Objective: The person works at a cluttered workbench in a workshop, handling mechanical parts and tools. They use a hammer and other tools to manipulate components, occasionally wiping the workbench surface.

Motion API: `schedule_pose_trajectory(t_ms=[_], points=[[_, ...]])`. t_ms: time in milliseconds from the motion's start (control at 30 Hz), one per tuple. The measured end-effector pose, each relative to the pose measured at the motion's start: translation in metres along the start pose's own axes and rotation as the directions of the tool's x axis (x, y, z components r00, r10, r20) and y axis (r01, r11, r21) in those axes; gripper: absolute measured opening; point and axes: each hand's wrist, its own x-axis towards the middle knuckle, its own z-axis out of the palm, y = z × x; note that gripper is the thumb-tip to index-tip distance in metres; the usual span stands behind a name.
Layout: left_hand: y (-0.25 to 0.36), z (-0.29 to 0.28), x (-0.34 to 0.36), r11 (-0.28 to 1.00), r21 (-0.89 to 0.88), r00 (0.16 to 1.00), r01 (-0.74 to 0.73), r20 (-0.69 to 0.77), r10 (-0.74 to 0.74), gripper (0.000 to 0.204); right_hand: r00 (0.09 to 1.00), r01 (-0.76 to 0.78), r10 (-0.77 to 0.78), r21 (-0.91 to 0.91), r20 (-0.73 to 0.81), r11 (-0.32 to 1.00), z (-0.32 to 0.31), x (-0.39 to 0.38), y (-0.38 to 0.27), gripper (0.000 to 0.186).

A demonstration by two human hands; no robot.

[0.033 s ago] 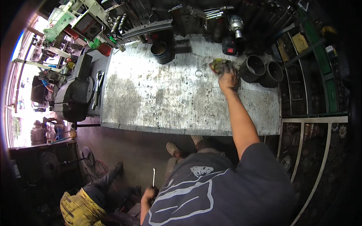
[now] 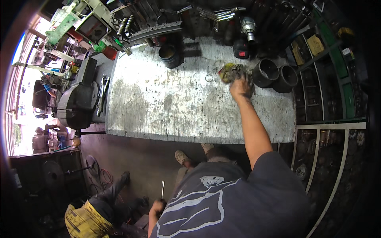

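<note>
My right hand (image 2: 241,88) reaches across the workbench (image 2: 170,107), its fingers closed on a rag (image 2: 229,73) pressed against the top. The rag is crumpled, yellow-green and grimy. Just right of that hand stand two dark hollow cylinders (image 2: 266,72). A thin ring (image 2: 209,78) lies flat to the left of the rag. Low beside my body, my left hand (image 2: 158,206) grips a tool with a thin bright shaft (image 2: 162,189) pointing up. That tool's handle is mostly hidden in the fist.
A dark tub (image 2: 169,56) and a power tool (image 2: 248,29) with a black battery stand along the bench's back. Wrenches (image 2: 102,95) lie at its left, by a large dark machine (image 2: 75,99). Shelves (image 2: 329,154) line the right. Someone in a yellow top (image 2: 85,220) is at lower left.
The rag under my right hand has shifted slightly left and looks more bunched. My left hand has barely moved.
</note>
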Motion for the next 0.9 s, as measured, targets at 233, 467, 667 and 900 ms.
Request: schedule_pose_trajectory(t_ms=[233,467,667,900], points=[[-0.017,0.087,-0.060,0.838,-0.258,0.846,0.480,0.390,-0.365,0.037,0.950,0.310,-0.292,0.465,-0.113,0.829,0.018,0.011,-0.048,0.035],[0.027,0.042,-0.040,0.790,-0.302,0.844,0.534,0.253,-0.474,0.031,0.910,0.389,-0.410,0.454,-0.056,0.801,0.007,0.012,-0.077,0.028],[0.078,-0.051,-0.021,0.400,-0.850,0.822,0.344,0.067,-0.565,0.023,0.799,-0.600,-0.481,0.535,0.361,-0.595,-0.076,-0.029,-0.065,0.013],[0.063,-0.054,-0.003,0.595,-0.655,0.857,0.467,0.169,-0.487,0.021,0.797,-0.603,-0.510,0.480,0.324,-0.638,-0.112,-0.040,-0.060,0.020]])
